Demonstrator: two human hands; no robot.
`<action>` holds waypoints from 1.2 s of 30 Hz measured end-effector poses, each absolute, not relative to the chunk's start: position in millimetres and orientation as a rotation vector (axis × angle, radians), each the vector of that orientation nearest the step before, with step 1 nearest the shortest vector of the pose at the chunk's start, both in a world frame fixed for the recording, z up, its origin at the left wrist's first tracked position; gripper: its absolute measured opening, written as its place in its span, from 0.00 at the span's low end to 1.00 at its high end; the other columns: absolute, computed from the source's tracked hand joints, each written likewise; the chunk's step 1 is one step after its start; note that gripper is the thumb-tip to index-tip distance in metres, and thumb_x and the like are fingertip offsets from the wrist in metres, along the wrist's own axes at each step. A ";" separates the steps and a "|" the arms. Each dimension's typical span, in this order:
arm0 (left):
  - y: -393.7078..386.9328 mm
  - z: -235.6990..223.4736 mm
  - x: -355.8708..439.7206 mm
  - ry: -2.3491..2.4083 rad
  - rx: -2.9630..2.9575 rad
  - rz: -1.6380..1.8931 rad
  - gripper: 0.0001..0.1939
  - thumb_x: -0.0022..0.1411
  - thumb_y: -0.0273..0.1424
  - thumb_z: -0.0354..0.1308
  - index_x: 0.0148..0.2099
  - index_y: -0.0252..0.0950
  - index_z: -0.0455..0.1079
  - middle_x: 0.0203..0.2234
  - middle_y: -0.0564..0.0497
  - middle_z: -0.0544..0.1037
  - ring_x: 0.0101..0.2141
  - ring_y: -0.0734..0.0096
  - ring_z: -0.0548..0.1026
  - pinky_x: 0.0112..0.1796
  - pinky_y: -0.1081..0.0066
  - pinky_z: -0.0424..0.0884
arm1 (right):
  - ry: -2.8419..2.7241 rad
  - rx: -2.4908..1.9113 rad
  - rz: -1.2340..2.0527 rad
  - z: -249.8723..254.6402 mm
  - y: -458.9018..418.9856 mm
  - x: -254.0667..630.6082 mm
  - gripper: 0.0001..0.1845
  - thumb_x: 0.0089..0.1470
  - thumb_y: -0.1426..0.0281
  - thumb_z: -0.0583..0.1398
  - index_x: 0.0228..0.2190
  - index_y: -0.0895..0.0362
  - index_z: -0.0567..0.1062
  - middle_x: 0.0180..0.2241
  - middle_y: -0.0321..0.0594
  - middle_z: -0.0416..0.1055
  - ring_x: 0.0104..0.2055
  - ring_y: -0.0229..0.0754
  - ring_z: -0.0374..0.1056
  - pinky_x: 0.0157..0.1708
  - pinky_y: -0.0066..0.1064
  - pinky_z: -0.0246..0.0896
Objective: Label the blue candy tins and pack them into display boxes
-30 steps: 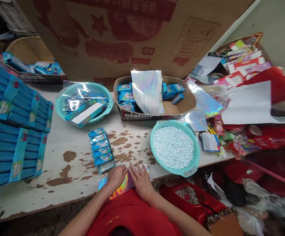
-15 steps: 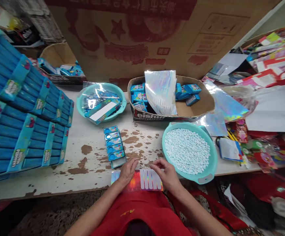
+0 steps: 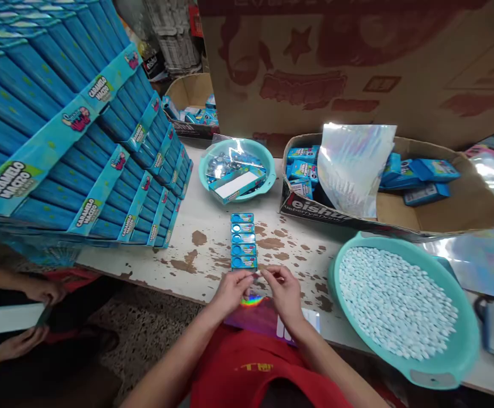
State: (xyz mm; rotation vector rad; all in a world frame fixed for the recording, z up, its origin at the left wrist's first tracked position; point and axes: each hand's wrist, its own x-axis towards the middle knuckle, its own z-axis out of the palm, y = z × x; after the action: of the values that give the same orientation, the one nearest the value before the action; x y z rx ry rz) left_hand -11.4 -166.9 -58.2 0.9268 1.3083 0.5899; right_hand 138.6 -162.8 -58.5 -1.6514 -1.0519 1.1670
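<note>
A short row of small blue boxes [image 3: 243, 249] with round windows stands on the worn white table. Right at its near end, my left hand [image 3: 235, 290] is closed in a pinch. My right hand [image 3: 284, 292] pinches just beside it, and the fingertips of both almost meet. Something thin seems to be between them, too small to make out. Under my wrists, at the table's front edge, lies a shiny rainbow sheet [image 3: 259, 318] with pale strips on its right part, partly covered by my right hand and forearm.
A turquoise basin [image 3: 470, 340] of white candies stands at right. Behind are a cut carton [image 3: 434, 222] of blue boxes and a smaller turquoise bowl [image 3: 270, 170]. Blue display boxes [image 3: 97, 209] are stacked at left. Another person's hands [image 3: 45, 289] hold a box, lower left.
The view has swung left, bringing in the other person's hands. My hands have come off the sheet, drawn together and moved to the near end of the box row.
</note>
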 end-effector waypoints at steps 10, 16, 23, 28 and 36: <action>-128.6 -71.3 -66.0 1.487 1.339 0.422 0.07 0.59 0.35 0.45 0.40 0.39 0.57 0.16 0.62 0.62 0.19 0.76 0.62 0.24 0.76 0.57 | -1.135 -1.775 0.928 -103.4 -145.7 84.7 0.11 0.46 0.62 0.60 0.23 0.56 0.76 0.34 0.40 0.59 0.41 0.45 0.59 0.45 0.39 0.56; -136.3 -93.7 -64.5 1.627 1.139 0.426 0.10 0.60 0.38 0.47 0.40 0.38 0.60 0.18 0.59 0.68 0.21 0.73 0.68 0.26 0.73 0.64 | -1.021 -1.780 0.943 -109.5 -139.4 87.6 0.13 0.41 0.64 0.62 0.30 0.57 0.70 0.36 0.39 0.60 0.38 0.43 0.62 0.39 0.35 0.61; -172.3 -97.5 -34.4 1.790 1.225 0.605 0.23 0.65 0.42 0.40 0.56 0.36 0.61 0.57 0.43 0.65 0.58 0.62 0.61 0.53 0.62 0.61 | -1.019 -1.722 1.018 -113.8 -138.9 84.9 0.20 0.40 0.61 0.64 0.33 0.55 0.64 0.33 0.38 0.66 0.34 0.42 0.64 0.38 0.36 0.62; -189.6 -79.9 -34.7 1.937 1.545 0.234 0.20 0.63 0.43 0.48 0.49 0.36 0.69 0.54 0.42 0.68 0.57 0.53 0.61 0.54 0.51 0.59 | -1.092 -1.622 1.178 -104.7 -136.8 129.2 0.14 0.50 0.60 0.57 0.36 0.55 0.65 0.34 0.40 0.70 0.32 0.41 0.67 0.32 0.34 0.65; -187.6 -69.2 32.2 1.329 2.039 -0.206 0.16 0.63 0.24 0.44 0.48 0.32 0.69 0.43 0.40 0.76 0.46 0.59 0.73 0.47 0.61 0.67 | -1.801 -1.647 0.815 -99.2 -191.9 204.9 0.13 0.59 0.64 0.52 0.39 0.55 0.73 0.38 0.44 0.73 0.43 0.46 0.67 0.43 0.39 0.64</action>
State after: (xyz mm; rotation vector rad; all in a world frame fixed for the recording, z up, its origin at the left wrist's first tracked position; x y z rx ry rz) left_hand 32.2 -187.6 -69.2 2.0387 1.3285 -0.2062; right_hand 204.9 -191.9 -99.2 -1.6472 -1.8015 0.8151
